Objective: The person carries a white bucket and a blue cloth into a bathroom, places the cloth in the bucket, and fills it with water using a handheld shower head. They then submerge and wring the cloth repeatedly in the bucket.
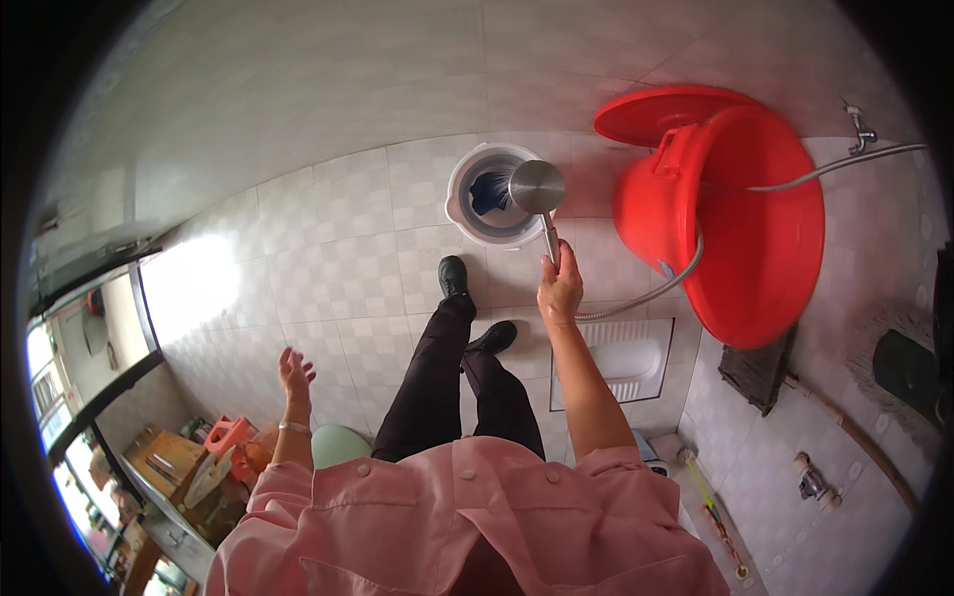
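My right hand [560, 287] grips the handle of a metal shower head [536, 187], held over the right side of a white and grey basin [458, 216]. Water sprays from it onto a dark blue cloth [489, 193] lying in the basin. From my right hand a flexible metal shower hose [641, 300] runs up over the rim of a large red plastic tub [768, 246]. My left hand [296, 370] hangs free at my left side, fingers apart, with nothing in it. The shower head hides part of the basin's rim.
A red lid [641, 115] leans on the wall behind the tub. Right of my feet, a squat toilet [622, 361] is set in the tiled floor [335, 276]. A tap [857, 130] and a brush head [905, 369] are at the right wall. A green round object [339, 445] stands low at left.
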Motion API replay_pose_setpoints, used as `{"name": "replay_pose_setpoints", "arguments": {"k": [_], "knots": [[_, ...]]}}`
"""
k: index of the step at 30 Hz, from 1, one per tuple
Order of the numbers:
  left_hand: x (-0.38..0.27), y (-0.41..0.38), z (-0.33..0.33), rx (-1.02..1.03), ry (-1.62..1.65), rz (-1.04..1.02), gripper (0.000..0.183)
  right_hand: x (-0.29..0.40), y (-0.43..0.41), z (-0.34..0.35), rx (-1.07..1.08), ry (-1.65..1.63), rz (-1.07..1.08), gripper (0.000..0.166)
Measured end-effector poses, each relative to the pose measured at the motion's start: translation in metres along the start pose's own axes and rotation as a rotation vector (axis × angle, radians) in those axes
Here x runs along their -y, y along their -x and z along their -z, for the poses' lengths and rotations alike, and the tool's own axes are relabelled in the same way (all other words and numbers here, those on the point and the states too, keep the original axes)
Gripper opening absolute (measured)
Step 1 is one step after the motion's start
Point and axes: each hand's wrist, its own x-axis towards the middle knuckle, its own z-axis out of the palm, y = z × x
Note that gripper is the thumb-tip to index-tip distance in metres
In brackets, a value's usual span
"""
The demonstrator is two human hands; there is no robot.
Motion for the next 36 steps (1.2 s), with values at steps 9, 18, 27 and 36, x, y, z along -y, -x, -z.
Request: {"name": "replay_pose_setpoints", "arguments": {"k": [9, 18, 27, 36], "knots": [[0.106, 0.067, 0.044, 0.031, -0.062, 0.263, 0.033, -0.008, 0.035, -0.022, 0.038, -0.095, -0.093, 0.034], [0.052, 0.051, 0.021, 0.278, -0.045, 0.053, 0.036, -0.009, 0.066, -0.066, -0.047, -0.108, -0.202, 0.037], [0.103, -0.038, 0.165, 0.081, -0.070, 0.258, 0.029, 0.000, 0.078, -0.091, -0.167, -0.090, -0.135, 0.031], [0.095, -0.077, 0.219, 0.114, -0.087, 0.227, 0.030, 0.019, 0.078, -0.115, -0.155, -0.154, -0.128, 0.030]]}}
